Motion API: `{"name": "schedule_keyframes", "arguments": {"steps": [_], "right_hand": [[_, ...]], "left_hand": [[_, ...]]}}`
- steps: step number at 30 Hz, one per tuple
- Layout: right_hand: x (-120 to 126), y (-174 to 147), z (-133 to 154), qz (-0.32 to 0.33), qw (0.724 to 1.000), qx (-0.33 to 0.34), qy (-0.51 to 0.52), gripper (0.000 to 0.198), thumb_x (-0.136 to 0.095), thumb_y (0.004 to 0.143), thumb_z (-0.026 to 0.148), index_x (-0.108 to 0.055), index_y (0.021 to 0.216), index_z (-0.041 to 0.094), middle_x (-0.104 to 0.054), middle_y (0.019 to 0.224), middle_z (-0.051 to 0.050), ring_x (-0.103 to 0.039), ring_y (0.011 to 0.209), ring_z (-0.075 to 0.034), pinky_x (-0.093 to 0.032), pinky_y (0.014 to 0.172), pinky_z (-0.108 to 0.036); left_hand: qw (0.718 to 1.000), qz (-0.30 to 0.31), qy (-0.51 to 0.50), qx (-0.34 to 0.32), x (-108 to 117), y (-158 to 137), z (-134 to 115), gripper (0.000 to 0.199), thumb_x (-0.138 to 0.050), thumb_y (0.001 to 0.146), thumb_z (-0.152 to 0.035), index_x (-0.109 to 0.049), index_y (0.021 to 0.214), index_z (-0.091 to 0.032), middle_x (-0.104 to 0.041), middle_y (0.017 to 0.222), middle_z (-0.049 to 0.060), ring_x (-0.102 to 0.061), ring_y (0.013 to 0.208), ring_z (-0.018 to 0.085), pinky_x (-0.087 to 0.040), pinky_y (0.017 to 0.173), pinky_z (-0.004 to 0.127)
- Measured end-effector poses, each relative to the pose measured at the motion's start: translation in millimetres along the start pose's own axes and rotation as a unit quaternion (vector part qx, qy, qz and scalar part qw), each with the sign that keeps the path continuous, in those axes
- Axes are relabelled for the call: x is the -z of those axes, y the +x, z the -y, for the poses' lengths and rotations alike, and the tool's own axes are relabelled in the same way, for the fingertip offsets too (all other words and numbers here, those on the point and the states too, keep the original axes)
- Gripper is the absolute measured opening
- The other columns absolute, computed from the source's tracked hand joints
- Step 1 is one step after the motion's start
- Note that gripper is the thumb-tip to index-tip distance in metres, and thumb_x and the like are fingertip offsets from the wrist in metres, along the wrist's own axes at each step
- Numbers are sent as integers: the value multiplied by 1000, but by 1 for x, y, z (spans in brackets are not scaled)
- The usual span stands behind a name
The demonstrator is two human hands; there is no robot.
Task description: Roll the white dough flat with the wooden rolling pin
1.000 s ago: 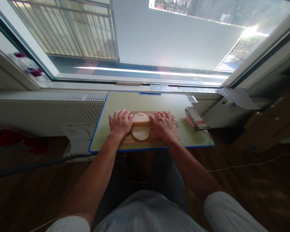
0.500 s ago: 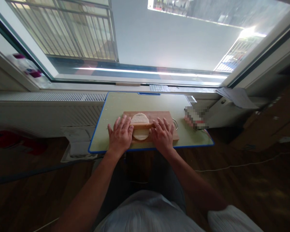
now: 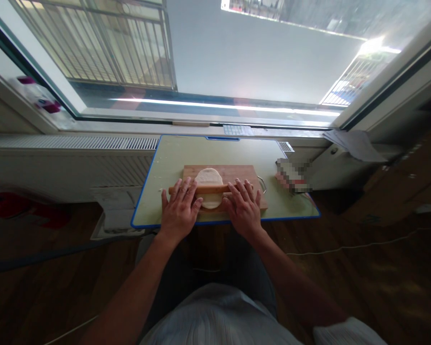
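A wooden rolling pin (image 3: 212, 189) lies crosswise over a round, flat sheet of pale dough (image 3: 208, 177). The dough rests on a wooden cutting board (image 3: 239, 171) with a metal handle at its right end. My left hand (image 3: 179, 208) lies on the pin's left part, fingers stretched out over it and thumb beside the dough. On the right part, my right hand (image 3: 244, 206) rests in the same way, fingers extended and slightly spread. The pin's left end pokes out past my left fingers. My right fingers cover much of its other end.
The board sits on a pale green folding table (image 3: 187, 151) with a blue rim. A pixelated item (image 3: 292, 177) lies at the table's right. Behind stand a radiator (image 3: 122, 143) and a large window. A bottle with purple parts (image 3: 39, 96) is on the left sill.
Both hands have slid back slightly toward me, so the pin now sits under my fingers and its left end shows. The pin stays across the dough at nearly the same place.
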State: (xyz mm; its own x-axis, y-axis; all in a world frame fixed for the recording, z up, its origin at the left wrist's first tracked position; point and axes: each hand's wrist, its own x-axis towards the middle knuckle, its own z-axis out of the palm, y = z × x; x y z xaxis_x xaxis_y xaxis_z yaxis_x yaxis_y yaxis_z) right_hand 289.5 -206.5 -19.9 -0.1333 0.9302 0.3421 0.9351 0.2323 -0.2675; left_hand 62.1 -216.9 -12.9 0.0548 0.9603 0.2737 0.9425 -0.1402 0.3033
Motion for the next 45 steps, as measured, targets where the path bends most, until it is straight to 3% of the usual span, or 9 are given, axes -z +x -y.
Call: {"name": "schedule_keyframes", "arguments": {"steps": [14, 24, 31, 36, 45], "right_hand": [[-6, 58, 3, 48, 998, -34, -11, 53, -40, 113, 46, -54, 162, 30, -48, 173, -6, -33, 163, -33, -20, 134, -66], [-2, 82, 6, 45, 998, -35, -3, 51, -36, 115, 50, -64, 153, 30, -56, 167, -5, -38, 160, -32, -13, 134, -68], [-8, 100, 3, 38, 999, -33, -20, 48, -37, 115, 51, -71, 142, 29, -64, 158, -5, -46, 153, -34, -16, 132, -69], [-7, 101, 3, 41, 998, -30, -24, 47, -36, 116, 50, -73, 135, 30, -67, 154, -6, -48, 149, -33, -17, 131, -68], [-7, 77, 2, 38, 998, -41, 7, 51, -37, 115, 50, -62, 154, 26, -55, 167, -7, -37, 160, -32, -15, 134, -67]], "left_hand": [[999, 2, -7, 38, -1, 57, -2, 57, -39, 110, -49, -55, 162, -33, -45, 174, 7, -36, 163, 32, -12, 135, 70], [998, 6, -9, 56, -4, 85, 0, 54, -35, 111, -49, -64, 154, -34, -51, 171, 7, -40, 160, 33, -12, 133, 73], [998, 13, -12, 60, -6, 101, 4, 55, -33, 111, -50, -68, 149, -33, -53, 169, 8, -42, 159, 34, -14, 132, 76], [998, 21, -14, 64, -4, 101, 3, 54, -32, 111, -49, -69, 148, -34, -54, 168, 7, -41, 159, 34, -14, 132, 75], [998, -5, -23, 51, -3, 73, 0, 54, -34, 112, -48, -64, 153, -33, -54, 168, 6, -42, 159, 32, -15, 134, 71]]}}
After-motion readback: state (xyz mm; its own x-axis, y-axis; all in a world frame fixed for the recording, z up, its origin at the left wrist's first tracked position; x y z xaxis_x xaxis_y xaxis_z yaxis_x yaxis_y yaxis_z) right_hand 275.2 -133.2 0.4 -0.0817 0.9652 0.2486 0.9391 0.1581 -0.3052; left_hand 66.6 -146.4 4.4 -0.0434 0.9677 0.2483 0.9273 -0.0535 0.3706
